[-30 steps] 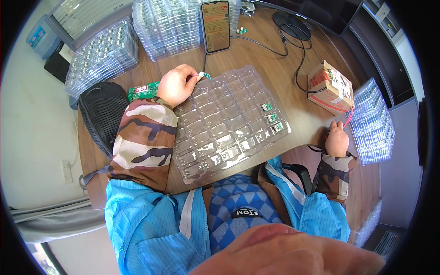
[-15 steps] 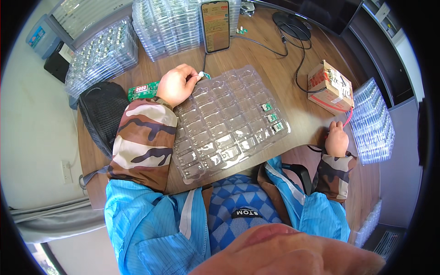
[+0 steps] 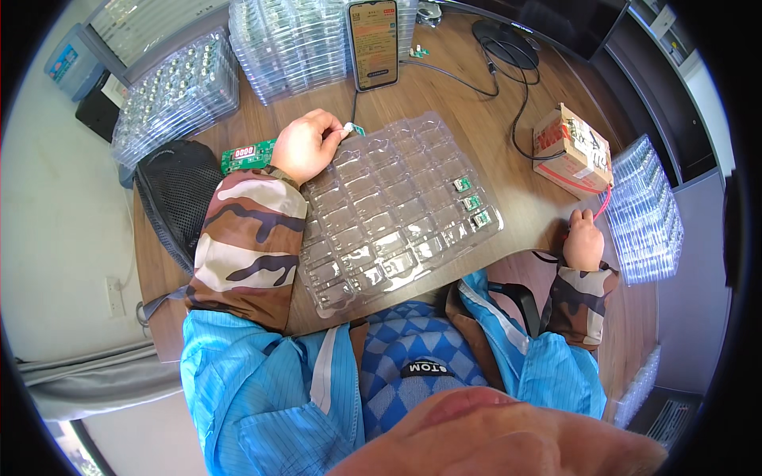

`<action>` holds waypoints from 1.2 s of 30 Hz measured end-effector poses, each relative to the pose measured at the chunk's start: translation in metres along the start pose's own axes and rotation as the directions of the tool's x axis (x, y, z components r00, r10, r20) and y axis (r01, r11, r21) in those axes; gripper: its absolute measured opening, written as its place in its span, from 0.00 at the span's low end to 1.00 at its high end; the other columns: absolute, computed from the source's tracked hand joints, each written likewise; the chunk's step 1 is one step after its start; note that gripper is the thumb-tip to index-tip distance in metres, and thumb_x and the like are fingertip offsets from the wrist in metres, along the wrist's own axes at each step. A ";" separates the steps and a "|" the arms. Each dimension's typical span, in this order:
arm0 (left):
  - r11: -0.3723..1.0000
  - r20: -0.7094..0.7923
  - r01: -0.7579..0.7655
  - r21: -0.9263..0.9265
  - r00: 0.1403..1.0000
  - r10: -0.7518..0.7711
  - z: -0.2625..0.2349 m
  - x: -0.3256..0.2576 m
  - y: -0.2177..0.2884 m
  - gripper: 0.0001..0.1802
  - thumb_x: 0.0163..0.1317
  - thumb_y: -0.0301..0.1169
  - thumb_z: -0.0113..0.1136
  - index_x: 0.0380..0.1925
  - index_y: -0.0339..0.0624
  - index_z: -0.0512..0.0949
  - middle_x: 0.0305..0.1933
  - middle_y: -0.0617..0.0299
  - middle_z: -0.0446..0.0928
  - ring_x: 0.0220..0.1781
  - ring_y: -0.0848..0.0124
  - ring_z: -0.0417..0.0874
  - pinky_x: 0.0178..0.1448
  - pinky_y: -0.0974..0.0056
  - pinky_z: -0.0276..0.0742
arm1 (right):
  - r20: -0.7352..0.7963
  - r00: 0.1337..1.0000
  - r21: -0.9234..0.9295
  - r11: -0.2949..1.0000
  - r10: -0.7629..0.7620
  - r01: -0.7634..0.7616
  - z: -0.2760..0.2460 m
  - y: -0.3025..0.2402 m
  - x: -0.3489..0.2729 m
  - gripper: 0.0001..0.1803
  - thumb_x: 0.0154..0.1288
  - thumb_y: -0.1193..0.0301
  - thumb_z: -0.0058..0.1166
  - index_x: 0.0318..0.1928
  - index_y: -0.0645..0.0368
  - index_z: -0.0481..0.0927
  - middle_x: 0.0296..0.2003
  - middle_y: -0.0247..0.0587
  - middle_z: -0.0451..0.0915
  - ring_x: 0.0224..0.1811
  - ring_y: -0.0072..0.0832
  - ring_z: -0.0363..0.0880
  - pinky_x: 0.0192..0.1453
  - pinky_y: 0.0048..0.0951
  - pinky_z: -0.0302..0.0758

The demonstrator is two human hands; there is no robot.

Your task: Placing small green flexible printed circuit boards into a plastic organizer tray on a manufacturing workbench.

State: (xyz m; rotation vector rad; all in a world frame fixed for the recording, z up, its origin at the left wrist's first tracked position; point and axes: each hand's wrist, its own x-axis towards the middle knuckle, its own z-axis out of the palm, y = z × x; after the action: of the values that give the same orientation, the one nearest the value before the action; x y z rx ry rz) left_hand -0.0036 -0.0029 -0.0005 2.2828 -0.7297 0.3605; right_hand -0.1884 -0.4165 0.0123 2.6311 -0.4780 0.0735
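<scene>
A clear plastic blister tray [image 3: 381, 214] with many empty pockets lies on the wooden table in front of me. Three small green circuit boards [image 3: 471, 204] sit in pockets near its right edge. My left hand [image 3: 308, 145] rests at the tray's far left corner, fingers pinched on a small green and white part [image 3: 352, 128]. My right hand [image 3: 584, 241] lies on the table to the right of the tray, fingers curled on a red wire [image 3: 603, 202] that runs to a cardboard box [image 3: 573, 151].
A phone [image 3: 374, 44] leans against stacks of clear trays [image 3: 294, 44] at the back. More stacked trays sit at far left [image 3: 171, 91] and at the right [image 3: 644, 210]. A green board with a red display [image 3: 248, 155] lies by my left wrist. Black cables [image 3: 508, 71] cross the table.
</scene>
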 end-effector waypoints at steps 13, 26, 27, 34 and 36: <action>1.000 -0.017 -0.029 0.002 0.999 0.029 0.002 0.004 -0.003 0.07 0.54 0.32 0.57 0.26 0.39 0.76 0.29 0.54 0.74 0.32 0.55 0.77 0.35 0.59 0.71 | -0.302 0.949 0.124 0.983 -0.094 0.137 -0.075 -0.014 0.003 0.21 0.50 0.69 0.56 0.47 0.56 0.72 0.43 0.41 0.74 0.32 0.43 0.77 0.35 0.36 0.75; 1.000 -0.138 0.014 -0.022 0.990 -0.017 0.009 0.002 0.004 0.07 0.53 0.34 0.57 0.23 0.43 0.77 0.29 0.57 0.75 0.32 0.56 0.77 0.34 0.57 0.72 | -0.442 0.573 0.709 0.122 -0.691 0.695 -0.137 -0.224 0.116 0.11 0.55 0.66 0.56 0.34 0.61 0.78 0.27 0.44 0.80 0.27 0.33 0.79 0.33 0.29 0.74; 1.000 -0.135 0.024 -0.019 0.990 -0.027 0.008 0.001 0.004 0.07 0.52 0.34 0.58 0.23 0.42 0.77 0.28 0.56 0.75 0.31 0.56 0.77 0.34 0.57 0.72 | -0.460 0.576 0.681 0.147 -0.676 0.717 -0.138 -0.229 0.112 0.11 0.54 0.66 0.56 0.34 0.61 0.78 0.28 0.45 0.80 0.28 0.35 0.80 0.33 0.31 0.74; 0.997 -0.147 -0.045 0.058 0.988 0.053 0.007 0.003 -0.001 0.08 0.51 0.33 0.60 0.24 0.40 0.77 0.27 0.54 0.75 0.29 0.57 0.77 0.33 0.60 0.72 | -0.587 0.551 0.500 0.269 -0.593 0.823 -0.126 -0.254 0.119 0.06 0.50 0.70 0.50 0.26 0.58 0.79 0.23 0.47 0.78 0.28 0.44 0.78 0.33 0.40 0.74; 0.992 -0.126 -0.077 0.102 0.988 0.089 0.010 0.007 -0.008 0.09 0.51 0.34 0.60 0.24 0.40 0.77 0.27 0.54 0.75 0.28 0.57 0.77 0.32 0.60 0.72 | -0.594 0.533 0.436 0.316 -0.602 0.843 -0.129 -0.256 0.118 0.07 0.49 0.70 0.49 0.24 0.58 0.79 0.23 0.47 0.78 0.29 0.44 0.78 0.33 0.41 0.74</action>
State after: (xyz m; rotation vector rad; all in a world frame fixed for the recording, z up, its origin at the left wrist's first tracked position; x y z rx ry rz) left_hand 0.0076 -0.0079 -0.0089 2.2982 -0.7565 0.5898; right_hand 0.0146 -0.1833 0.0319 3.1522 1.1801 0.4676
